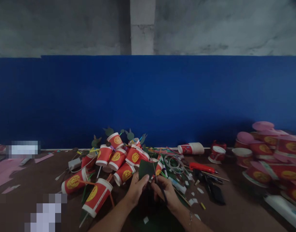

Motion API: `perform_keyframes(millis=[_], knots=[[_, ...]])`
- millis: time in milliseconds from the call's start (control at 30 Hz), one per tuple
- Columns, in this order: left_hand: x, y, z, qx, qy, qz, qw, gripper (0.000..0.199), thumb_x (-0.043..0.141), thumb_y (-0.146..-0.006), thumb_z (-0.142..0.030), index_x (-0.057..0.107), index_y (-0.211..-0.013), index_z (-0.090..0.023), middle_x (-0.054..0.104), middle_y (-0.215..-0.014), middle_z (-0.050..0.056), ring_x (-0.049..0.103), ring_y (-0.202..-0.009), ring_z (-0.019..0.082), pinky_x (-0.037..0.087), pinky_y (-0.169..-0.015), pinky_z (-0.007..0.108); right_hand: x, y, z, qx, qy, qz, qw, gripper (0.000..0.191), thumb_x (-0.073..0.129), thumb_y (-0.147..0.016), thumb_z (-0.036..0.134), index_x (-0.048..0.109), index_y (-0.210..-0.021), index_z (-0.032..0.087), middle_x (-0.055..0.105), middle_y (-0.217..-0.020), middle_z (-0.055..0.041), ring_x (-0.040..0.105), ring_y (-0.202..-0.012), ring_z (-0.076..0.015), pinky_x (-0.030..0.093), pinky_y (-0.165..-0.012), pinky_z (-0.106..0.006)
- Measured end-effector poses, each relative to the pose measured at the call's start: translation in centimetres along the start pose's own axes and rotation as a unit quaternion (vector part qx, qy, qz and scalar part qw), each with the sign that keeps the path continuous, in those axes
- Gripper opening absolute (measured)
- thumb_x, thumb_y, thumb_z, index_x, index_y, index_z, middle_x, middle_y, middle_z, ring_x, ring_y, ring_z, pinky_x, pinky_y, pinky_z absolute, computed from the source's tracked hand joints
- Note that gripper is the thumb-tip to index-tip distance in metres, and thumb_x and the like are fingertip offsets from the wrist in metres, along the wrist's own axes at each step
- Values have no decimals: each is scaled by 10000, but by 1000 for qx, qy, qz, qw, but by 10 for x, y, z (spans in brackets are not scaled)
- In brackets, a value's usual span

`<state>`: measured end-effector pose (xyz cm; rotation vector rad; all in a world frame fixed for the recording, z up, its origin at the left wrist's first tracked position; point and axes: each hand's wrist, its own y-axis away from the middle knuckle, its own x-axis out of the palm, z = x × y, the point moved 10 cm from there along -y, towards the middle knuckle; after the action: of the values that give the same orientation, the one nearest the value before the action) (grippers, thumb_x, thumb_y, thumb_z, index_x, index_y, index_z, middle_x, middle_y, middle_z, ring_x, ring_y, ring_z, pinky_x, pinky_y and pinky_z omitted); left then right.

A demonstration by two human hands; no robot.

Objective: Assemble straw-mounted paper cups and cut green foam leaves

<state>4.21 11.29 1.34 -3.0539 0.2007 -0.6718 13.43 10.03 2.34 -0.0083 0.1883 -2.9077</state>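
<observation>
At the front middle of the table, my left hand (137,189) pinches a sheet of dark green paper (146,170) and holds it up. My right hand (166,190) is closed round the handles of a pair of scissors (160,184), whose blades point up along the paper's right edge. Just beyond and left of the hands lies a heap of red paper cups (117,159) with yellow emblems and straws through them. Dark green cut-out shapes (130,134) stick up from some cups at the back. A red cup (97,197) lies tilted near my left forearm.
Right of my hands lie a coiled white cable (174,164), paper scraps (193,201), a red tool (203,167) and a black object (215,190). Red cups with pink discs (263,125) pile up at the far right. Pink paper (8,167) lies far left. A blue wall panel (148,100) stands behind.
</observation>
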Motion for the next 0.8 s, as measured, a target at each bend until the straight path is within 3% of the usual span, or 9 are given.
perform_keyframes(millis=[300,433,567,733,800], knots=[[-13,-2,7,-1,0,-35,999,364,715,-584,-467,550,-590,-143,421,-431,-66,354,-415,58,301,-444,210,0,-2,-4,-1,12,6,1000,353,641,-664,484,488,-618,170,443,-336,77,379,-280,-64,265,-327,-175],[-5,2,2,28,-7,-27,999,374,684,-615,-492,612,-741,-147,582,-566,-7,507,-514,115,401,-519,239,0,-4,-9,-12,-6,8,1000,355,655,-658,482,489,-639,169,447,-378,80,402,-285,-64,260,-307,-164],[10,5,0,42,-81,3,996,341,675,-622,-486,632,-679,-153,585,-529,7,534,-537,148,419,-511,247,1,-3,-9,-10,-24,10,1000,383,671,-638,501,483,-630,168,453,-429,73,413,-298,-58,287,-300,-160],[-9,5,-3,64,-91,-92,990,360,636,-659,-502,597,-590,-151,564,-529,-3,527,-567,140,418,-559,241,6,-1,-9,-7,-7,22,1000,389,668,-645,511,479,-640,171,451,-415,76,404,-309,-57,308,-318,-164],[-14,4,1,53,-76,-104,990,366,655,-638,-501,579,-587,-147,551,-530,-18,513,-538,121,408,-544,233,6,0,-8,-10,-10,23,1000,388,665,-652,512,479,-653,171,464,-432,70,415,-328,-60,322,-337,-168]])
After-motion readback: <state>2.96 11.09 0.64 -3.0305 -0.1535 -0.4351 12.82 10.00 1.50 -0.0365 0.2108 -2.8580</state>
